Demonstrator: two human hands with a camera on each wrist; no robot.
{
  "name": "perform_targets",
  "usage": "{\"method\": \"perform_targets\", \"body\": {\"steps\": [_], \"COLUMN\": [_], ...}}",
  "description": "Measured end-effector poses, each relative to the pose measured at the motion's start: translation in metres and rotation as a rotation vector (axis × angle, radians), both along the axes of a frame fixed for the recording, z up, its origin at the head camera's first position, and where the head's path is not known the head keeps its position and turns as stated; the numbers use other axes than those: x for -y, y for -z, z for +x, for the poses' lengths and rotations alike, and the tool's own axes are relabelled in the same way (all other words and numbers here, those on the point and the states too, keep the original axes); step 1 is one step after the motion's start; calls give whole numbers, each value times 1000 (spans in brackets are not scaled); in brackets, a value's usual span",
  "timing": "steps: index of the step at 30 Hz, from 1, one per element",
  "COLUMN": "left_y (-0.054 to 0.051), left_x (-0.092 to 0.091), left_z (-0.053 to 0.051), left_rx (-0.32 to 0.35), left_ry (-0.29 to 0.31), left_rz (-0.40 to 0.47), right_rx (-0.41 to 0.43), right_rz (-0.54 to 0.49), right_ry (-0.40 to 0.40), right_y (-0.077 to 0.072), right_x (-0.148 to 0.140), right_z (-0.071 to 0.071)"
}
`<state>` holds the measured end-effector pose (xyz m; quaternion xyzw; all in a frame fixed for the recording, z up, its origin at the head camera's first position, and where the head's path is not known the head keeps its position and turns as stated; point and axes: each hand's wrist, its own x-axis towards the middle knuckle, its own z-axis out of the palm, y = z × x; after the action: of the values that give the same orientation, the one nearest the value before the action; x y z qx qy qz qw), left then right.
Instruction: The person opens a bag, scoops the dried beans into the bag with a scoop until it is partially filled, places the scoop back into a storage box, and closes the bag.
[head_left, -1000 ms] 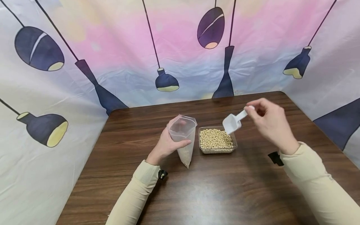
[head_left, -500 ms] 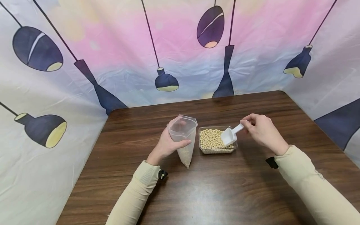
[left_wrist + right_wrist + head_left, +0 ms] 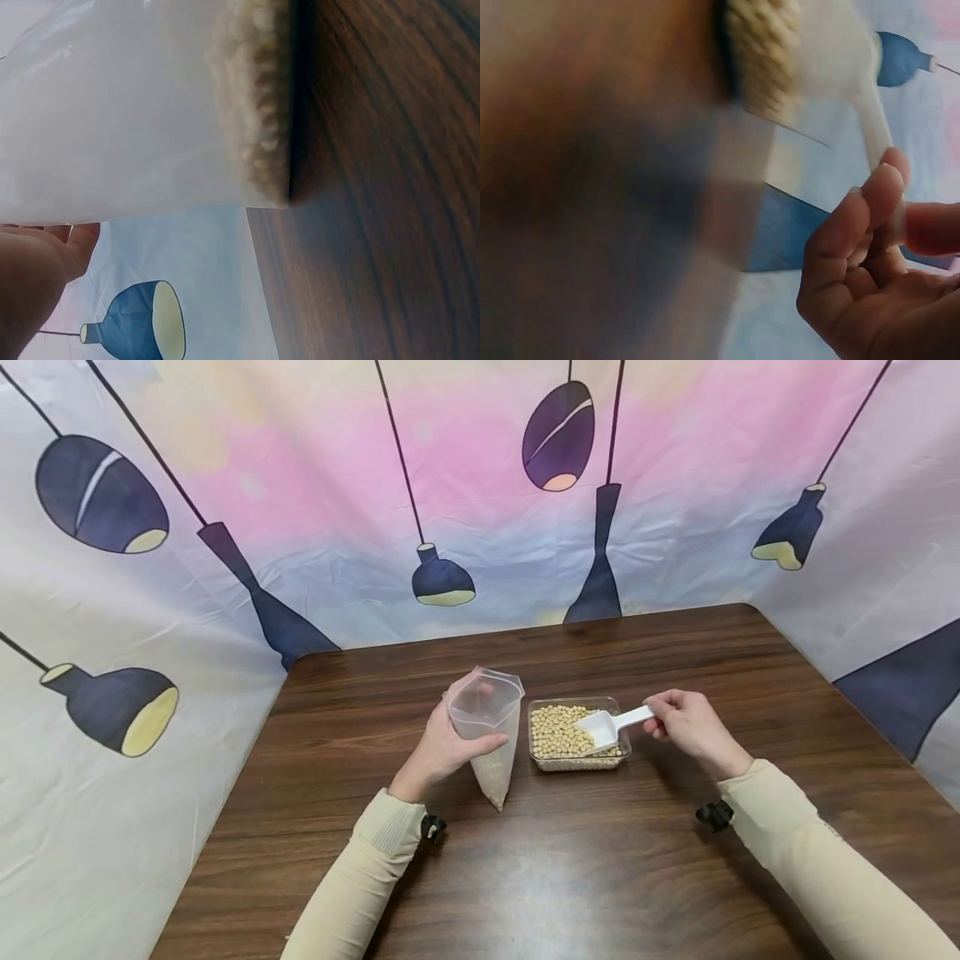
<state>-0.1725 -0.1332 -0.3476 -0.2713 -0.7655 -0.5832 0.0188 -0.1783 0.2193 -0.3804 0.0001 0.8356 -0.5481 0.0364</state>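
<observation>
In the centre of the head view, the left hand [image 3: 442, 739] held a translucent plastic bag [image 3: 496, 770], its thumb across the near side and the other fingers curled round behind. The bag's mouth gaped upward, and it narrowed to a point at the bottom, where pale beans showed through the film. In the left wrist view the bag filled the upper left, its beans gathered along the edge facing the table [image 3: 525, 877]; whether that edge rested on the wood could not be told.

Right of centre in the head view, the right hand [image 3: 693, 727] pinched the end of a white scoop's handle between thumb and fingertips, the remaining fingers curled in. The white scoop [image 3: 600, 728] slanted down to the left, the front of its bowl among the soybeans [image 3: 555, 732] in a clear rectangular container [image 3: 579, 762]. That container stood on the table just beside the bag, to its right. The right wrist view was partly blurred, with soybeans and the scoop's bowl at the top.

Cream sleeves [image 3: 813, 847] entered from the lower left and lower right. A backdrop [image 3: 322, 468] printed with hanging lamps filled the upper part of the frame.
</observation>
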Motion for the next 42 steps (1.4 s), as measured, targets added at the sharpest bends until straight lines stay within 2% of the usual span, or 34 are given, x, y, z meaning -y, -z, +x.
{"method": "perform_targets", "body": {"steps": [2, 5, 11, 17, 22, 26, 29, 33, 42], "left_y": [0, 1, 3, 3, 2, 1, 0, -2, -2], "left_x": [0, 0, -1, 0, 0, 0, 0, 0, -1], "left_z": [0, 0, 0, 0, 1, 2, 1, 1, 1], "left_rx": [1, 3, 4, 6, 3, 5, 7, 20, 21], "left_ry": [-5, -12, -14, -7, -15, -20, -16, -12, -6], "left_rz": [0, -2, -1, 7, -13, -23, -27, -26, -3], "right_rx": [31, 49, 52, 93, 152, 183, 181, 148, 35], "right_rz": [-65, -111, -112, -161, -261, -389, -508, -635, -795], "right_ry": [-2, -5, 29, 20, -3, -20, -21, -35, -127], "right_y": [7, 13, 14, 13, 13, 9, 1, -18, -67], "right_x": [2, 3, -8, -17, -22, -25, -26, -23, 9], "right_z": [-1, -1, 0, 0, 0, 0, 1, 3, 6]}}
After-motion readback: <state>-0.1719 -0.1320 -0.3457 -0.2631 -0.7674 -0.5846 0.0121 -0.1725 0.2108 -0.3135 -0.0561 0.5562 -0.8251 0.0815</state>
